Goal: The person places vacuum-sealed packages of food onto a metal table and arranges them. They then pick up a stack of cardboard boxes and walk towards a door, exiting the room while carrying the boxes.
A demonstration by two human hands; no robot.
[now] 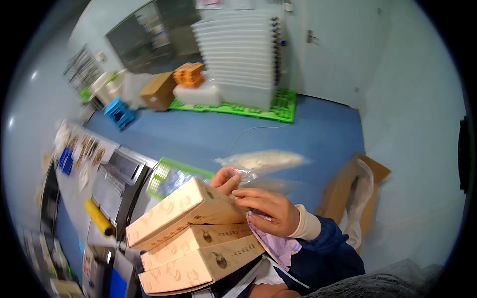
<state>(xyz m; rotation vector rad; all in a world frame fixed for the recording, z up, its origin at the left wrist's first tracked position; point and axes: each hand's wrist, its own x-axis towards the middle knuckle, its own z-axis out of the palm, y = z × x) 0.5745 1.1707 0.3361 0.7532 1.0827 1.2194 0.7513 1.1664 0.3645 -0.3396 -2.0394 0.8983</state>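
Observation:
Above a stack of three cream cardboard boxes (174, 268), my two hands come close together. My left hand (226, 180) is closed, its fingers curled on the gathered end of a clear plastic bag (263, 161) with whitish contents. The bag stretches out to the right and is blurred by motion. My right hand (271, 211) has bent fingers pressed together at the bag's near end, beside the top box's (174, 206) corner; exactly what its fingertips grip is partly hidden. The top box sits askew on the two below. A purple patterned cloth (280, 246) shows under the right wrist.
Left of the boxes, a green basket (160, 174) holds clear plastic. A bench (74, 191) carries a metal device (112, 186) and a yellow roll (99, 217). An open carton (335, 193) stands at right. Stacked clear bins (238, 54) rest on a green pallet (283, 107) at the back.

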